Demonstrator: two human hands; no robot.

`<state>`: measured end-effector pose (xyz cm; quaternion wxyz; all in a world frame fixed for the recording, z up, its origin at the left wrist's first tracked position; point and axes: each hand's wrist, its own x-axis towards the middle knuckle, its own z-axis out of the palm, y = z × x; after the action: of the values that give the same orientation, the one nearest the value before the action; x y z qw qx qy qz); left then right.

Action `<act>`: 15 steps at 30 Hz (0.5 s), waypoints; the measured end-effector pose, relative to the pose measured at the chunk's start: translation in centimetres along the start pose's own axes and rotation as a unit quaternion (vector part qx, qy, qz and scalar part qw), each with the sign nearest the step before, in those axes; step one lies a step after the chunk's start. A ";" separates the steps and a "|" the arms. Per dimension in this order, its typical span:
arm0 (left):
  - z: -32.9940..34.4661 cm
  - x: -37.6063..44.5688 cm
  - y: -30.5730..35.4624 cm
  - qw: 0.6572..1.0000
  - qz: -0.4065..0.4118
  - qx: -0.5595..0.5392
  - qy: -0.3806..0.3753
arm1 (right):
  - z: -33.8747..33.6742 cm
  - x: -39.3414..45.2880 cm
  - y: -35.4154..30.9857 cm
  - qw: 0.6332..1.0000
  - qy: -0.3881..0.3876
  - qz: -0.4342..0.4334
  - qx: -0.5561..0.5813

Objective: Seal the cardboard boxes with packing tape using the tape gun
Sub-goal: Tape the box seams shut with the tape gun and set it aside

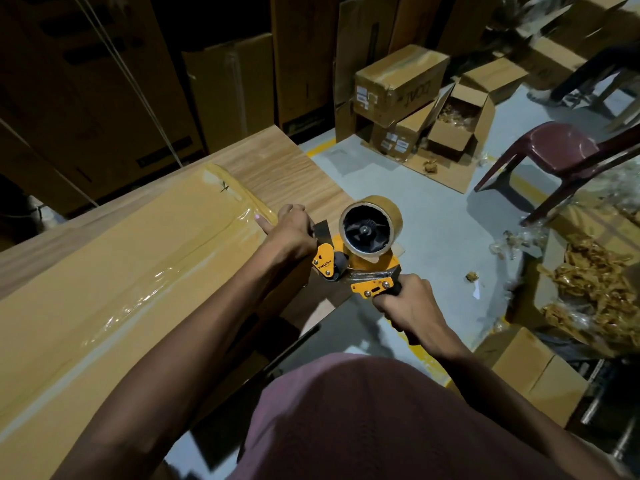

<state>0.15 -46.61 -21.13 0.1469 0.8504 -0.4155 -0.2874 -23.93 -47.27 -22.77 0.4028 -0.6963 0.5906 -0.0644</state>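
A long flat cardboard box lies across the wooden table, with glossy clear tape running along its top. My left hand rests at the box's right end, fingers stretched onto the taped edge and the thumb side against the tape gun's black front flap. My right hand grips the handle of the orange tape gun, which sits at the box's right end. A brown tape roll is mounted on the gun.
Cardboard boxes, one of them open, stand on the grey floor beyond the table. A maroon plastic chair is at right. Crumpled tape scraps fill a box at far right. Tall cartons line the dark back wall.
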 end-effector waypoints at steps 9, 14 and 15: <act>-1.9 0.4 -0.9 0.993 0.044 0.014 -0.104 | -1.1 0.1 -0.4 0.997 -0.044 0.015 0.061; -2.6 0.6 -1.5 0.985 0.098 0.055 -0.132 | -1.0 0.3 -1.1 1.000 -0.016 -0.016 0.018; -2.7 0.7 -1.7 0.983 0.104 0.069 -0.134 | -0.9 0.4 -1.1 1.000 -0.012 -0.016 0.015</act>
<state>3.18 -46.08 -20.02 0.0599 0.7644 -0.5365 -0.3525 -23.48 -48.06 -21.58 0.4189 -0.7002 0.5738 -0.0712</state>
